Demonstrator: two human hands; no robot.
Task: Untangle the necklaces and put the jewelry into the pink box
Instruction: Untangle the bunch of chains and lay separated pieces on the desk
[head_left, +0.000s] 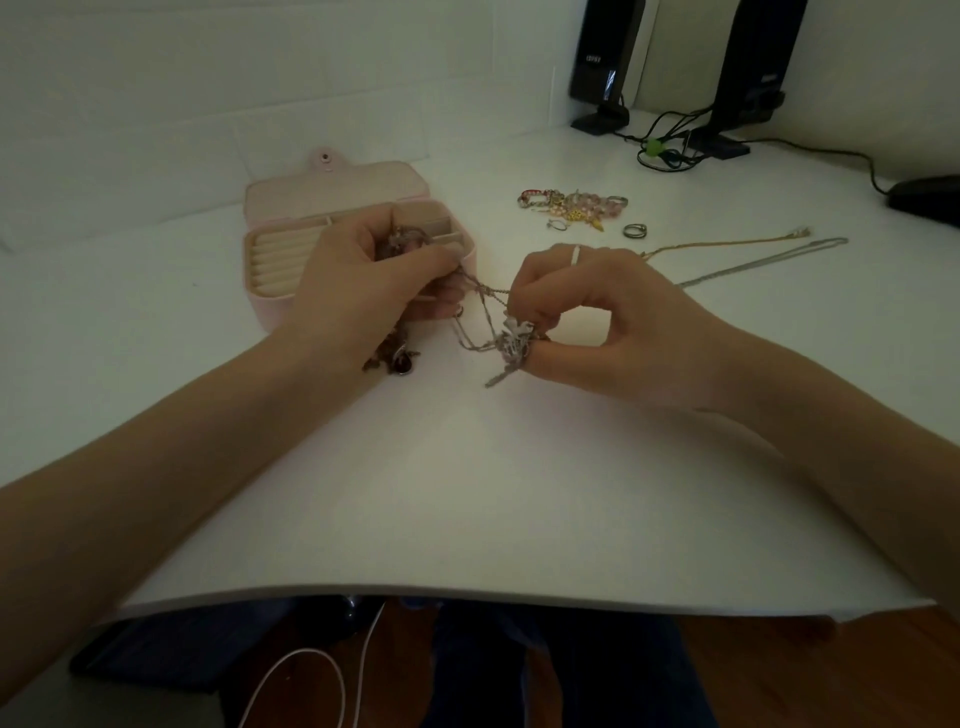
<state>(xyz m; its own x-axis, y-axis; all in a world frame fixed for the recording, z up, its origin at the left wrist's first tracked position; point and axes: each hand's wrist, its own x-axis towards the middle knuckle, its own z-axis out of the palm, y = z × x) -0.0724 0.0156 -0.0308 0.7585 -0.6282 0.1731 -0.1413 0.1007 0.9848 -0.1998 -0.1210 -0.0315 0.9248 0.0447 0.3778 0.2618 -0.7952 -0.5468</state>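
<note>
The pink box (270, 301) stands open at the middle left of the white table, its lid folded back. Just in front of it my left hand (358, 291) grips one end of a tangled bunch of necklaces (493, 332); dark reddish beads hang below that hand. My right hand (597, 317), with a white ring on one finger, pinches the silver knot at the other end. Thin chains stretch between the two hands, slightly above the table. A gold chain (727, 244) and a silver chain (769, 262) lie straight to the right.
A pile of colourful bracelets and charms (571, 203) and two rings (635, 230) lie behind my right hand. Two black speakers (602, 62) with cables stand at the back right, a dark mouse (930, 195) at the right edge. The table's front edge runs near my lap.
</note>
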